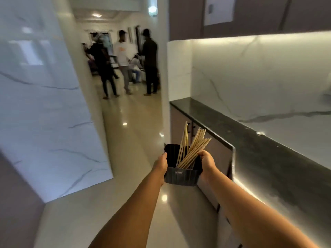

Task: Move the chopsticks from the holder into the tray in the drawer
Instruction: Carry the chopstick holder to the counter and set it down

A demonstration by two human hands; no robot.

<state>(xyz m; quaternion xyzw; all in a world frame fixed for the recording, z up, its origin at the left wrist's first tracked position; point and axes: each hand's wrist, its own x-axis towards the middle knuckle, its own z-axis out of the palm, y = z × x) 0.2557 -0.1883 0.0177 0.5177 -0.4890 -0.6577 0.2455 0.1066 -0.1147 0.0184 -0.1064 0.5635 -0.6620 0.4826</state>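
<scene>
Both hands carry the black holder [181, 174] in mid-air, just left of the dark countertop [268, 158] — left hand [162, 164] gripping its left wall, right hand [207, 161] curled over the right rim, touching the wooden chopsticks [192, 149] leaning inside — people stand blurred far down the hallway [125, 108].

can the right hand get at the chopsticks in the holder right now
Probably yes. The right hand grips the holder at its rim, right beside the chopsticks, which stick up uncovered. The left hand holds the other side.
</scene>
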